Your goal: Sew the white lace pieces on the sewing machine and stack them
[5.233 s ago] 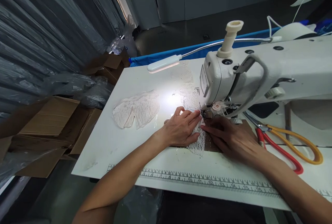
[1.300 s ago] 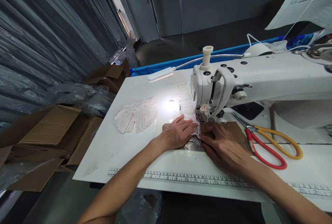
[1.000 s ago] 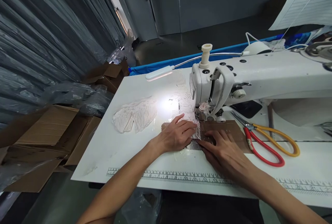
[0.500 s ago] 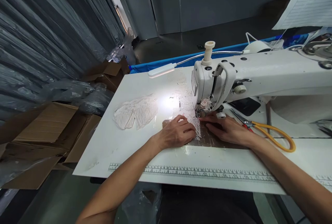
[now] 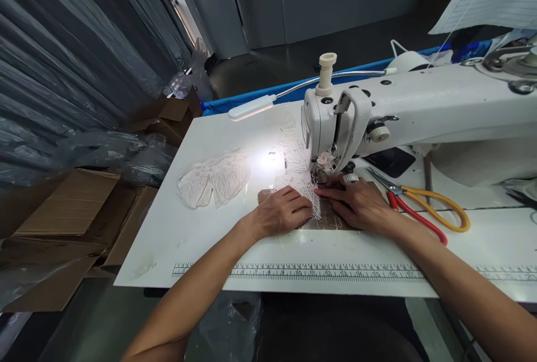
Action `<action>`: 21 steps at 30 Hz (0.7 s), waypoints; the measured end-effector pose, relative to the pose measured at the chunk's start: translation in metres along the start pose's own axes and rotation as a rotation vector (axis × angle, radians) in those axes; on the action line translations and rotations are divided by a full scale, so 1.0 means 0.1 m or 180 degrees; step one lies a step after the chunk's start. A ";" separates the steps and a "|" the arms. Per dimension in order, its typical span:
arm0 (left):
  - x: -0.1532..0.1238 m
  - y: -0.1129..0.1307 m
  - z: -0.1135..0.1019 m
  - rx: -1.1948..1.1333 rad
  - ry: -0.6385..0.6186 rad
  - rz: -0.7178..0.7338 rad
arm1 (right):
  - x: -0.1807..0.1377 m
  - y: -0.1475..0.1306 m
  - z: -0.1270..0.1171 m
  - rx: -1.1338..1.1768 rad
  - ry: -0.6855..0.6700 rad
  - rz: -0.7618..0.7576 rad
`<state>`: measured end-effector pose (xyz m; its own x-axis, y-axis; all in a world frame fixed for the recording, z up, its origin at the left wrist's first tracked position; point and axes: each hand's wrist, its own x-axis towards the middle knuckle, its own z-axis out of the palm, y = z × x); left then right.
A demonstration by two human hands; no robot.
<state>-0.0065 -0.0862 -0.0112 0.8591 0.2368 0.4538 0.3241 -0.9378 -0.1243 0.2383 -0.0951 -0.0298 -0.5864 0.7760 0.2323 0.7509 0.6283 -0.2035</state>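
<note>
A strip of white lace fabric lies under the needle area of a white sewing machine. My left hand, its fingers curled and close together, presses the lace to the left of the presser foot. Right beside the foot, my right hand has its fingertips closed at the lace's right edge; the exact grip is partly hidden. Beneath both hands is a brown, shiny plate. Another white lace piece, with a notch in its lower edge, rests farther left on the table.
Scissors with a yellow and a red handle lie beside my right forearm. A lit lamp hangs over the table. A dark flat object sits under the machine arm. Open cardboard boxes stand at the left.
The view has shifted slightly. My right hand and forearm have moved a little, exposing more of the scissors' red handle. Both hands remain at the lace.
</note>
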 end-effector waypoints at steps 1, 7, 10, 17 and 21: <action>0.00 0.00 -0.01 0.0024 -0.0023 0.0028 | 0.00 0.00 0.00 -0.0034 -0.0001 -0.0003; -0.01 0.00 -0.02 0.0110 -0.0221 0.0166 | -0.01 0.00 0.03 -0.0113 -0.0019 -0.0007; -0.02 0.02 -0.04 0.0077 -0.0334 0.0133 | -0.01 0.01 0.03 -0.0082 -0.0012 -0.0033; 0.08 0.02 -0.17 -0.0266 -0.0729 0.0079 | -0.02 0.02 0.00 -0.0093 -0.0049 -0.0217; 0.15 -0.05 -0.18 -0.0572 -0.0840 0.0014 | -0.02 -0.01 -0.02 -0.0190 -0.0060 -0.0207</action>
<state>-0.0024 -0.0824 0.0122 0.9411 0.2682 0.2061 0.2652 -0.9633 0.0429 0.2395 -0.0973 -0.0282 -0.6397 0.7349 0.2251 0.7274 0.6735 -0.1315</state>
